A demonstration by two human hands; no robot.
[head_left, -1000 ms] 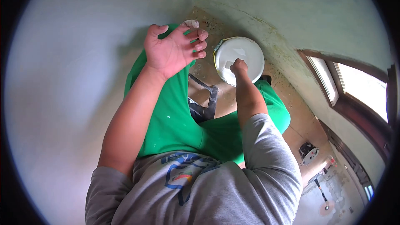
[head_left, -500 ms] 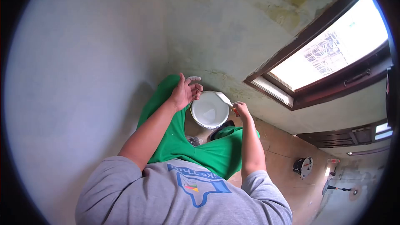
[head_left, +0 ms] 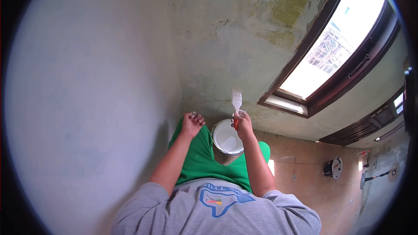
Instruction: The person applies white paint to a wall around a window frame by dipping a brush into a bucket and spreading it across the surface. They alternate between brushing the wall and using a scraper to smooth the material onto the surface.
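Right hand point(head_left: 243, 125) gripping the brush point(head_left: 236, 100) by its red handle, bristles up, whitened; can't tell if they touch the patchy wall point(head_left: 209, 61). Left hand point(head_left: 192, 124) curled near the left knee point(head_left: 193, 144), can't tell if fully closed. Bucket point(head_left: 220, 133), white inside, between the legs. Window point(head_left: 331, 48) at right.

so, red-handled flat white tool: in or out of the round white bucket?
Out: the right hand holds the tool by its red handle, white head beyond the bucket's rim.
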